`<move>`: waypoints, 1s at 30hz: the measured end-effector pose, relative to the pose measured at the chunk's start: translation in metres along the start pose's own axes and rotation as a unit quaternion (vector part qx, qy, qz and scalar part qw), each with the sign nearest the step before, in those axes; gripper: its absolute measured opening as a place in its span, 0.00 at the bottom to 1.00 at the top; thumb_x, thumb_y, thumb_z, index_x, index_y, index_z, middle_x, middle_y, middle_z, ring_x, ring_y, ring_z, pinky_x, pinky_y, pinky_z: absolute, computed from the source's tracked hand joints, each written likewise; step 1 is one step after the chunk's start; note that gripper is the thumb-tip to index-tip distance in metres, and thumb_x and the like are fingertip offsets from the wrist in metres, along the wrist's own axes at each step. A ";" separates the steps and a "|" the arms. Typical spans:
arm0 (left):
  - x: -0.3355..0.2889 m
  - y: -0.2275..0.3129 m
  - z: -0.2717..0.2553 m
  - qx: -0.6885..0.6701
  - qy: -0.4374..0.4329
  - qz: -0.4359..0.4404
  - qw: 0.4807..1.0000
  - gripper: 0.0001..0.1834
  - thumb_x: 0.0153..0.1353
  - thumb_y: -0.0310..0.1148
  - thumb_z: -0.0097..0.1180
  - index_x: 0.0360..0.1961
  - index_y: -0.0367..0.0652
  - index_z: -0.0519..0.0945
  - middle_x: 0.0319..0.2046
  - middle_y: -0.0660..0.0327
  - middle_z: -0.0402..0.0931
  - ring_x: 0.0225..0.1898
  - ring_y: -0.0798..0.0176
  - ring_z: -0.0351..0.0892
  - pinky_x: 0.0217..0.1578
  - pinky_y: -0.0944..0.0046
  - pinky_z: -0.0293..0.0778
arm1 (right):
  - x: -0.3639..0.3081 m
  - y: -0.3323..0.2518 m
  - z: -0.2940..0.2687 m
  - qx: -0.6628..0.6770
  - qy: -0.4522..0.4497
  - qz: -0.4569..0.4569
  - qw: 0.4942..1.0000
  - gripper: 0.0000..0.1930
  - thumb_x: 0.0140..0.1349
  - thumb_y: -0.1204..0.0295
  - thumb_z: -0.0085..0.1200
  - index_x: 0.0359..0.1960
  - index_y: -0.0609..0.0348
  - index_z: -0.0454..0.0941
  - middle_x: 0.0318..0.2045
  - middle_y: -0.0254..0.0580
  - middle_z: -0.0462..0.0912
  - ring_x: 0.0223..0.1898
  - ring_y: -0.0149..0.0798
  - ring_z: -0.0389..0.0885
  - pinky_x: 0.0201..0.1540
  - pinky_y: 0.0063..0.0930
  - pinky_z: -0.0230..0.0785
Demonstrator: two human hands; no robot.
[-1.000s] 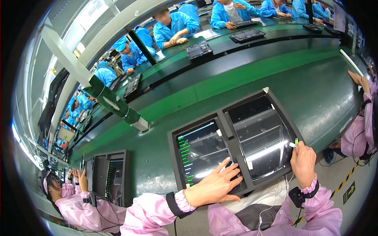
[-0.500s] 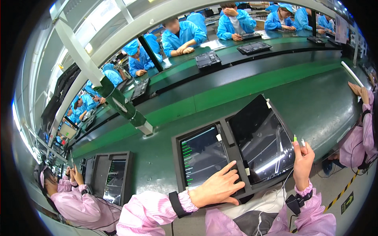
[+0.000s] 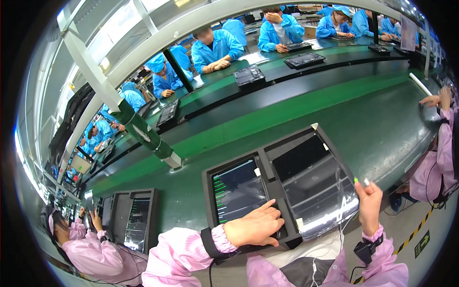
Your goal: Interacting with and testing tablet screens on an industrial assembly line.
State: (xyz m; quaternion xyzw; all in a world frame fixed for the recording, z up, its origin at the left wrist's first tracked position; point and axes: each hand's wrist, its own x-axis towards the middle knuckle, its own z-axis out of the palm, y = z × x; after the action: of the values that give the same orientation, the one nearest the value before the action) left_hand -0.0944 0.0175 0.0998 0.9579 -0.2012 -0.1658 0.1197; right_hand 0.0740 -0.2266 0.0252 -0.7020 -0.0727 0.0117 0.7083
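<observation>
My left hand [image 3: 256, 224] lies palm down with its fingers apart, over the near right corner of a tablet [image 3: 237, 189] and the divider beside it. Green lines of text show on that tablet's lit screen. In the right compartment of the same dark foam tray [image 3: 208, 191] is a second, dark-screened tablet [image 3: 313, 179] under glossy clear film, its near end reaching over the tray's edge. My right hand [image 3: 369, 206] is closed beside that tablet's right edge, pinching small cable ends [image 3: 356, 181], one green-tipped and one white-tipped. What the palm covers is hidden.
Thin white cables [image 3: 341, 229] hang by the tray's near edge. On the left, a co-worker in pink [image 3: 103, 248] sits by another foam tray [image 3: 155, 210]. A green post [image 3: 143, 129] stands on the bench; beyond it, people in blue work at a line of opened devices [image 3: 249, 75].
The dark tablet has come down from a tilt and sits lower in its compartment. My left hand has drawn back slightly, its fingers less spread. The right hand still pinches the cable ends.
</observation>
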 end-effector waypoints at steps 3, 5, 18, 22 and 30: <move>0.002 -0.002 -0.003 0.009 -0.032 -0.008 0.999 0.20 0.52 0.44 0.59 0.32 0.35 0.74 0.30 0.54 0.68 0.42 0.52 0.71 0.63 0.44 0.47 | -0.014 0.001 -0.002 -0.174 -0.002 -0.079 0.982 0.23 0.57 0.76 0.55 0.13 0.56 0.51 0.13 0.23 0.57 0.19 0.19 0.51 0.18 0.21 0.42; 0.000 -0.002 -0.009 0.005 -0.048 -0.018 0.999 0.19 0.53 0.43 0.58 0.32 0.35 0.73 0.31 0.54 0.69 0.42 0.52 0.71 0.63 0.42 0.47 | -0.019 -0.009 0.000 -0.225 0.003 -0.124 0.966 0.23 0.58 0.76 0.54 0.13 0.57 0.50 0.13 0.26 0.61 0.19 0.20 0.51 0.18 0.21 0.43; 0.011 0.019 -0.049 -0.039 -0.154 -0.034 0.987 0.17 0.59 0.40 0.51 0.34 0.33 0.72 0.34 0.53 0.71 0.45 0.49 0.71 0.58 0.31 0.49 | 0.061 -0.044 0.017 -0.101 -0.047 -0.225 0.968 0.14 0.54 0.84 0.49 0.15 0.67 0.58 0.21 0.53 0.80 0.30 0.30 0.81 0.24 0.23 0.66; 0.018 0.009 -0.060 -0.086 -0.176 0.001 0.981 0.17 0.60 0.42 0.51 0.34 0.35 0.72 0.34 0.54 0.72 0.45 0.48 0.72 0.57 0.28 0.48 | 0.098 -0.047 0.049 -0.139 -0.135 -0.228 0.954 0.09 0.52 0.83 0.48 0.16 0.68 0.64 0.18 0.54 0.77 0.25 0.41 0.82 0.24 0.28 0.67; 0.018 0.006 -0.088 -0.150 -0.225 0.015 0.963 0.18 0.60 0.45 0.52 0.30 0.38 0.70 0.31 0.59 0.72 0.42 0.51 0.73 0.56 0.32 0.49 | 0.126 -0.017 0.101 -0.408 -0.242 -0.343 0.810 0.07 0.47 0.76 0.49 0.15 0.64 0.74 0.16 0.59 0.74 0.23 0.59 0.76 0.30 0.46 0.69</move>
State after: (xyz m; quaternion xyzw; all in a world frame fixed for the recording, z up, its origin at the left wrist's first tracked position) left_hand -0.0482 0.0187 0.1775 0.8639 -0.2098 -0.4039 0.2158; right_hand 0.1850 -0.1119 0.0535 -0.8305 -0.4760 -0.0937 0.2738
